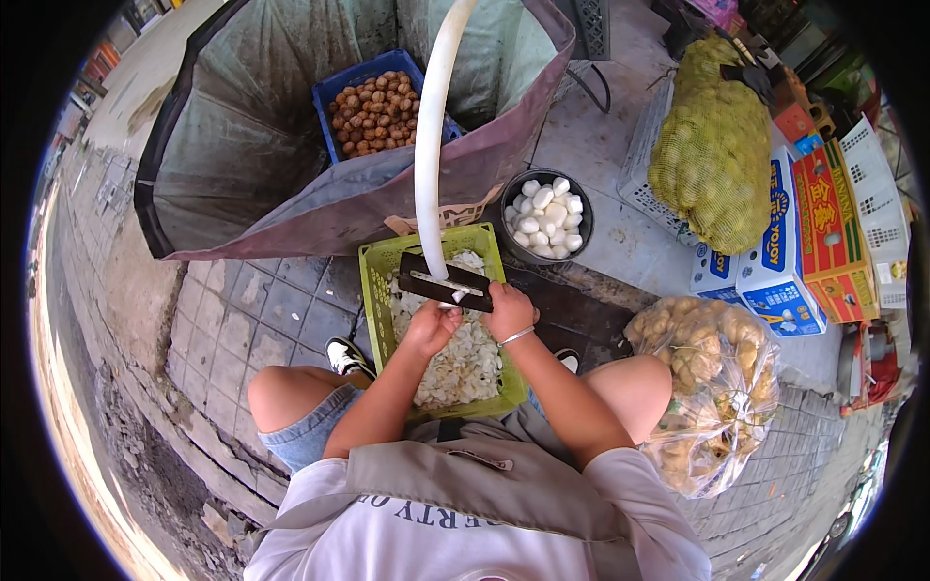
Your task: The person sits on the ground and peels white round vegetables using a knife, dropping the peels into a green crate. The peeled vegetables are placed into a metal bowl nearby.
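Observation:
My left hand (434,330) has its fingertips drawn together over a lime-green plastic crate (372,312). Whatever it may hold is hidden. With curled fingers, my right hand (511,312) touches or overlaps the right end of a dark, flat rectangular object (414,290). I cannot tell if it grips that object or something else. A curved white tube (429,160) comes down from above and ends against the dark object. Pale peelings (458,370) fill much of the crate. Beyond it, a black bowl (507,250) holds white peeled vegetables (548,210) of unclear kind.
A large open bag (240,145) holds a blue crate (325,123) of walnuts (374,109). Right are a filled yellow mesh sack (705,145), a white crate (654,160), printed cartons (777,254) and a clear plastic bag (708,407) of potato-like tubers. My knees flank the green crate.

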The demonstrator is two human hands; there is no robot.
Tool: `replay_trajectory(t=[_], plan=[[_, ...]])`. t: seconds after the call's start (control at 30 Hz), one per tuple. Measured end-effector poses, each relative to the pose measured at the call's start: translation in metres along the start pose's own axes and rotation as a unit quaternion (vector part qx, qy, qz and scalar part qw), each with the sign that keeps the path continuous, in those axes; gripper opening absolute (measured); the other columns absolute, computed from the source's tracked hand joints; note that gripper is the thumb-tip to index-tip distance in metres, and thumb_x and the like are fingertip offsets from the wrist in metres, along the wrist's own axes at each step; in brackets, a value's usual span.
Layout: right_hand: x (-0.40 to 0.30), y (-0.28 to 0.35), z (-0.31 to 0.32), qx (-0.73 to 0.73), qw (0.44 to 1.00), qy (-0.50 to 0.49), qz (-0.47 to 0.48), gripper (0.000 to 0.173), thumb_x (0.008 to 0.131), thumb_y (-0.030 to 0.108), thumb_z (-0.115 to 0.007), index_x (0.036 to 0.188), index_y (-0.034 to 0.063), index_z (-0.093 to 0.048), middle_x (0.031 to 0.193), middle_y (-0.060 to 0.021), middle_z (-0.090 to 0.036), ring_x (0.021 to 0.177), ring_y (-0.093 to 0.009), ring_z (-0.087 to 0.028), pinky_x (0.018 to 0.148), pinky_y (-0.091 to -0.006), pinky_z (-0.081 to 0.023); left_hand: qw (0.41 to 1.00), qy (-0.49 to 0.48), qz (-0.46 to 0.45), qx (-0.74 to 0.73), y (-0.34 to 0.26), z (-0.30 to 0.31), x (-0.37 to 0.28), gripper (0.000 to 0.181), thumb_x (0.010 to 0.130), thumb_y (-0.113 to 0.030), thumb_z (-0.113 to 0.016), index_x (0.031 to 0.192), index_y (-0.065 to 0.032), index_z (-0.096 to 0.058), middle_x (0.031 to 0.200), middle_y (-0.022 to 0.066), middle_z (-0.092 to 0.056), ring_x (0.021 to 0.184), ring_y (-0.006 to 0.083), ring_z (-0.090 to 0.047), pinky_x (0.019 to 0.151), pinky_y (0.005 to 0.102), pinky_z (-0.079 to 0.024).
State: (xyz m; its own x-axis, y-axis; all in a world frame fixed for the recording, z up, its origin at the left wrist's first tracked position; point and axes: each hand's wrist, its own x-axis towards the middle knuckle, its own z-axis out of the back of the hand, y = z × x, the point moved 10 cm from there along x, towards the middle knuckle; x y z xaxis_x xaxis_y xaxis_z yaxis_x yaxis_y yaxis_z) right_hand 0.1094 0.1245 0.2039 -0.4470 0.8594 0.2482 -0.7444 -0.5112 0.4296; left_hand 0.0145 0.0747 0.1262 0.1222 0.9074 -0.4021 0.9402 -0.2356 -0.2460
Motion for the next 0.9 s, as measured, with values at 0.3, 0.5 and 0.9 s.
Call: replay_trajectory(t=[0.3,0.5,0.9], plan=[[-0.012,-0.035,-0.033,0.101,0.964,0.156,-0.192,0.025,0.066,0.024,-0.058,0.078,0.0013,-0.054,0.070,-0.0183,-0.058,0.068,-0.035,-0.057,0.061,-0.0415,-0.046,0.996,-0.046,0.027,0.077,-0.009,0.012,-0.004,0.031,0.085,-0.034,-0.049,0.104,-0.0091,-0.049,0.094,0.0036,-0.056,0.085,0.0181,-0.055,0.075,0.0341,-0.048],[-0.007,0.005,-0.019,0.102,0.985,0.121,-0.072,0.020,0.064,0.020,-0.059,0.072,0.0038,-0.049,0.062,-0.0127,-0.056,0.061,-0.031,-0.056,0.054,-0.0401,-0.045,0.995,-0.078,0.002,0.067,-0.014,0.025,0.003,0.030,0.089,-0.038,-0.039,0.095,-0.0107,-0.049,0.080,0.0007,-0.054,0.067,0.0141,-0.051,0.055,0.0265,-0.045],[0.000,0.035,0.002,-0.007,0.998,0.019,0.061,0.021,0.058,0.012,-0.060,0.075,0.0069,-0.049,0.065,-0.0108,-0.051,0.063,-0.030,-0.054,0.056,-0.0424,-0.042,0.989,-0.077,-0.001,0.127,-0.005,0.011,-0.001,0.022,0.090,-0.024,-0.036,0.100,-0.0079,-0.046,0.086,0.0062,-0.054,0.066,0.0151,-0.052,0.057,0.0265,-0.045]])
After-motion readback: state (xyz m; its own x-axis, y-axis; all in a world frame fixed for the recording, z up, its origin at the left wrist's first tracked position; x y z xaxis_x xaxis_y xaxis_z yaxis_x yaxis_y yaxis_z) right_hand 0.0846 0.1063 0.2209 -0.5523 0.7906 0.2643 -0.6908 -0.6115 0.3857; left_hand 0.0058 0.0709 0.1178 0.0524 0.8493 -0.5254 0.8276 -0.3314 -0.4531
